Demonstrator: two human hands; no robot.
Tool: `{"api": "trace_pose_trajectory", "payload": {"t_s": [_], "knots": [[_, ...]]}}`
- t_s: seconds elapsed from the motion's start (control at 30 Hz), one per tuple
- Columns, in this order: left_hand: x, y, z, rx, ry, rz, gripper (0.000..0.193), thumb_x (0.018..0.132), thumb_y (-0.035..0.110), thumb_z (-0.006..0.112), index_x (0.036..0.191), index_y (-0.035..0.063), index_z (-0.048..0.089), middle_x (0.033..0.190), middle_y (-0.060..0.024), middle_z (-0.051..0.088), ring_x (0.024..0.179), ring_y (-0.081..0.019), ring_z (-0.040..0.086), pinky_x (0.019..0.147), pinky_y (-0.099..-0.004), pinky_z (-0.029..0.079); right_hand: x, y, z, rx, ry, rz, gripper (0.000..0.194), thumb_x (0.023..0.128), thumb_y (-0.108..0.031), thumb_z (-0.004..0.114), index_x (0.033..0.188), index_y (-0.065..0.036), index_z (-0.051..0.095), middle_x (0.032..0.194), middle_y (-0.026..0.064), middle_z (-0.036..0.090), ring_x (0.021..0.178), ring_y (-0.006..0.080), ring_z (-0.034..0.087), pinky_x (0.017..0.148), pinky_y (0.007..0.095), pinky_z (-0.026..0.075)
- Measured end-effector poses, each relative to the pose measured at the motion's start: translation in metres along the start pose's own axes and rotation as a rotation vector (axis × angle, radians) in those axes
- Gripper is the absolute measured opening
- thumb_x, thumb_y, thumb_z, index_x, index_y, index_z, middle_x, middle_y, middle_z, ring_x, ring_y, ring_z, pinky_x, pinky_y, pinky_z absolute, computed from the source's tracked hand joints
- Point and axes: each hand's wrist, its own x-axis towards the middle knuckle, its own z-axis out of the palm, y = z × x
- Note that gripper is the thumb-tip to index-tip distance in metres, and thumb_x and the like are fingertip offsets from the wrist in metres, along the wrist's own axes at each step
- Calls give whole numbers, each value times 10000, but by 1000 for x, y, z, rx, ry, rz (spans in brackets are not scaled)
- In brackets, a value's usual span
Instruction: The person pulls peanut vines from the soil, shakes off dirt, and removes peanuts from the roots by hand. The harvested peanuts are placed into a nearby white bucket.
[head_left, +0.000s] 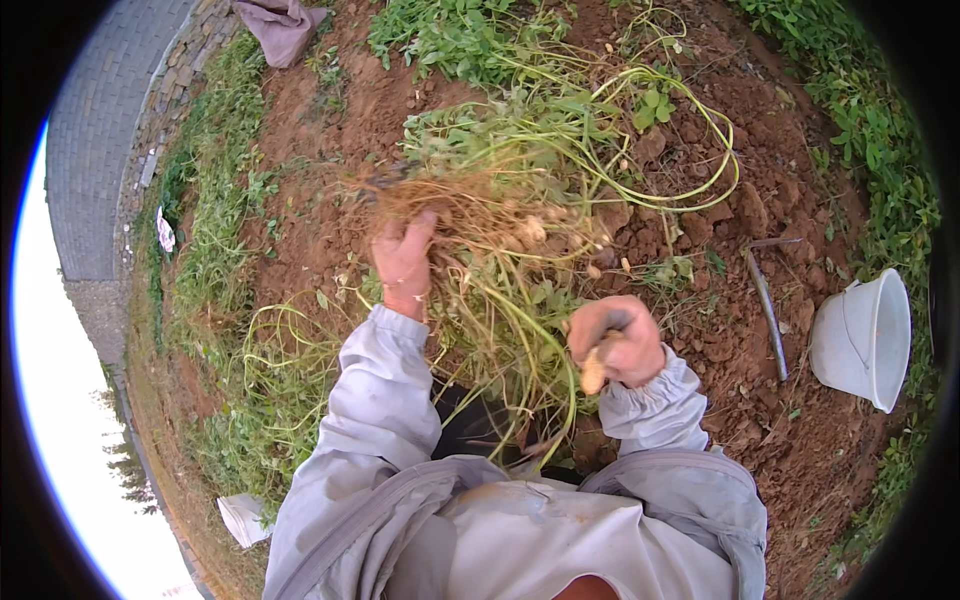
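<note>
My left hand (405, 259) grips the root end of a bunch of pulled peanut plants (480, 202), whose thin brown roots and pods spread out to the right, partly blurred. The green stems and leaves hang down towards my lap. To the right, my right hand (616, 341) is closed on peanut pods (593, 371), one pod sticking out below the fingers. Several loose pods lie on the reddish soil and among the stems beyond my hands. More uprooted peanut vines (517, 127) lie in a heap just past the bunch.
A white plastic bucket (851, 341) is tilted at the right. Beside it on the soil lies a metal-and-wood hand tool (765, 311), its kind unclear. A purplish cloth (281, 30) lies at the top left. Leafy rows run along both sides; a white container (244, 519) stands lower left.
</note>
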Motion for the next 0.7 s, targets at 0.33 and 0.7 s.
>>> {"api": "trace_pose_trajectory", "payload": {"t_s": [0.33, 0.7], "knots": [[-12, -2, 2, 167, -75, -38, 268, 799, 137, 650, 990, -49, 617, 917, -57, 642, 828, -138, 562, 783, -275, 434, 54, -8, -33, -919, 494, 347, 230, 838, -216, 613, 971, -29, 633, 751, 43, 621, 575, 115, 541, 541, 256, 446], [-3, -13, 7, 248, -132, 7, 256, 808, 136, 656, 1003, -28, 633, 918, -69, 663, 821, -121, 562, 773, -256, 446, 28, -15, -32, -645, 386, 348, 246, 765, -207, 705, 837, 7, 607, 643, 1, 536, 515, 66, 444, 490, 229, 391]]}}
